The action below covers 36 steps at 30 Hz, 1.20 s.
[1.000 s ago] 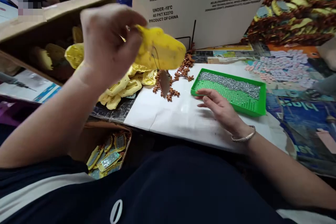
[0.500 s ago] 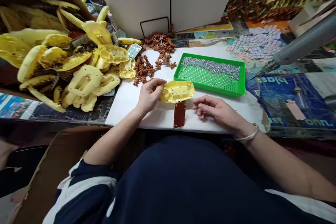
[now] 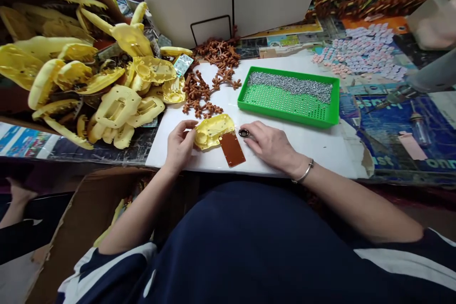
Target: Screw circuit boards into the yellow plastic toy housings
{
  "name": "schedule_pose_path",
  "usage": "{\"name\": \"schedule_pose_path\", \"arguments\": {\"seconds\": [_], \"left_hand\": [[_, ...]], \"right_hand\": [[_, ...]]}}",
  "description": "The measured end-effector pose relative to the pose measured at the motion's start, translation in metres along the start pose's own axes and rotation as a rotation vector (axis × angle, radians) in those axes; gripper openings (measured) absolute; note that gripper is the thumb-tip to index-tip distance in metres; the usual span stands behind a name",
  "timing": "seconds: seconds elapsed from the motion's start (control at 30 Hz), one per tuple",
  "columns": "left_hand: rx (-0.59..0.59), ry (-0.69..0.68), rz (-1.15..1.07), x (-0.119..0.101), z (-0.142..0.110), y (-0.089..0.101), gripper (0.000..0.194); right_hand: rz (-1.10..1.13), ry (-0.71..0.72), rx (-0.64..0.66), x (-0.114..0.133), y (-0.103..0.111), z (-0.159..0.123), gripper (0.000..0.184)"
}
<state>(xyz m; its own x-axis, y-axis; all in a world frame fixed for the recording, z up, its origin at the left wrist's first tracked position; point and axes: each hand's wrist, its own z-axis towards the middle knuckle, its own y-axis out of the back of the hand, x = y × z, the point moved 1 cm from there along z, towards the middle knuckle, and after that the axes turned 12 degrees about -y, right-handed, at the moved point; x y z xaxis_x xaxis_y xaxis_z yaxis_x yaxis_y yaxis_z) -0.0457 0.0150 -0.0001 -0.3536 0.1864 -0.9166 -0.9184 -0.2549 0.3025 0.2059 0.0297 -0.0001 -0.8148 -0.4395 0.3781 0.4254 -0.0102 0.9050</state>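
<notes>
My left hand (image 3: 181, 146) grips the left end of a yellow plastic shell (image 3: 215, 129), thumb and fingers closed on its rim. The shell's hollow inside faces up, showing small posts. A reddish-brown circuit board (image 3: 232, 149) overlaps its lower right edge, and thin wires run near it. Between the thumb and fingers of my right hand (image 3: 268, 143) is a small round black speaker (image 3: 243, 133), just right of the shell. Both hands are low over the white work surface (image 3: 285, 149).
A green tray (image 3: 285, 115) of small metal screws stands behind my right hand. Brown plastic pieces (image 3: 197, 90) lie behind the shell. Yellow shells (image 3: 117, 107) heap up at left. An electric screwdriver (image 3: 427, 78) sits at right, near small pale parts (image 3: 374, 50).
My left hand and the shell have moved left and nearer. My right hand has come in leftward and now holds the speaker. The circuit board has tilted. The screwdriver at right has shifted.
</notes>
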Motion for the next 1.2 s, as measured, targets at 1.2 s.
{"name": "schedule_pose_path", "arguments": {"seconds": [1.2], "left_hand": [[0.122,0.262,-0.395,-0.034,-0.042,-0.015,0.045]], "right_hand": [[1.444,-0.682,0.389,0.025,0.008,0.014,0.007]]}}
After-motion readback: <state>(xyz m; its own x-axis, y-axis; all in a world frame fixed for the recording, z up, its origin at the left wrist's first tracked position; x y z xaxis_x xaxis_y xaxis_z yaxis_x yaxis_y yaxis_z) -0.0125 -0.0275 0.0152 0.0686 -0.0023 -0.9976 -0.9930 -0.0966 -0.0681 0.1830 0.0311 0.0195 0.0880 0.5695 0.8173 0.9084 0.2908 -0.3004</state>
